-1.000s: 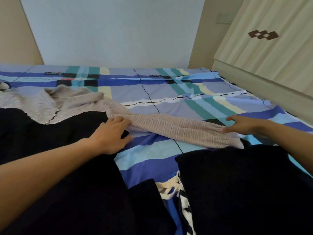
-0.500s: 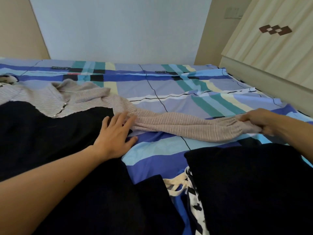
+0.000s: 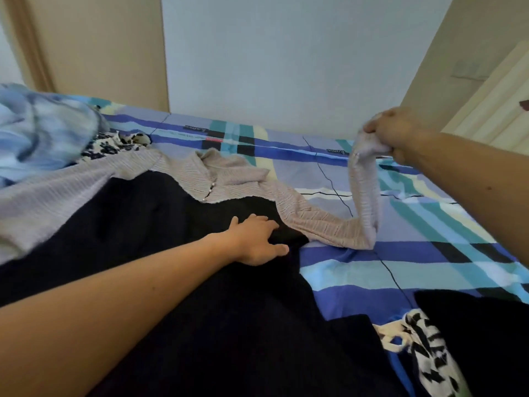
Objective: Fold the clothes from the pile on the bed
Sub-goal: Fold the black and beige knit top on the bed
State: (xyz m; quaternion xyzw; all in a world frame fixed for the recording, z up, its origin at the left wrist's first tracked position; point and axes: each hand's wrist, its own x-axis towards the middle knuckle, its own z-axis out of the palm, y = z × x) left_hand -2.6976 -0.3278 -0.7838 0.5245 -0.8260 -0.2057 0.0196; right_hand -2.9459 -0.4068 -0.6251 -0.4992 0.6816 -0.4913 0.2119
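A black garment (image 3: 171, 253) hides much of the knit cardigan (image 3: 229, 179).

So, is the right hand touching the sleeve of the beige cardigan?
Touching. In the head view the right hand grips the sleeve at its cuff, fingers curled round it.

**Colours across the bed**

The bed sheet (image 3: 357, 270) is showing a plaid of royal blue, lavender, teal, sky blue and pale yellow, with black squares and thin black lines. The knit cardigan (image 3: 237, 179) at the centre is showing a pale pinkish beige in fine ribbed stripes, with small pearly buttons. The black garment (image 3: 171, 253) is spreading plain black over the lower left. Another dark garment (image 3: 486, 339) at lower right is looking black too. Between them a patterned cloth (image 3: 429, 348) is showing black-and-white markings. At upper left a tie-dye cloth (image 3: 43, 133) is swirling blue and white, beside a dark-and-white printed cloth (image 3: 106, 146).
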